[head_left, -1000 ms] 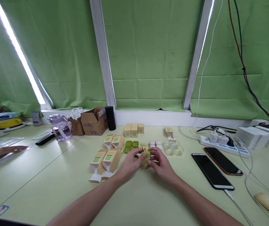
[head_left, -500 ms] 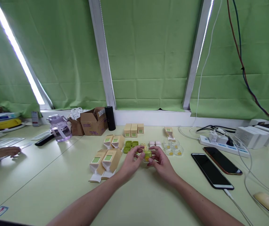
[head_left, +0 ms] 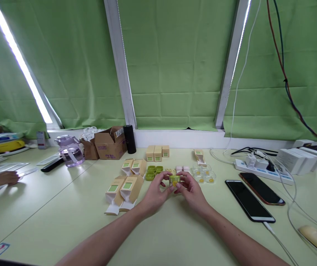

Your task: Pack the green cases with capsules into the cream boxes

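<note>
Left hand and right hand pinch one green-lidded clear container between them; green square pieces lie near the left.

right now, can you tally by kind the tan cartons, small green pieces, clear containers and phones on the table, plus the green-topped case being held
Tan cartons: 8
Small green pieces: 4
Clear containers: 4
Phones: 2
Held green-topped case: 1
Total: 19
</note>
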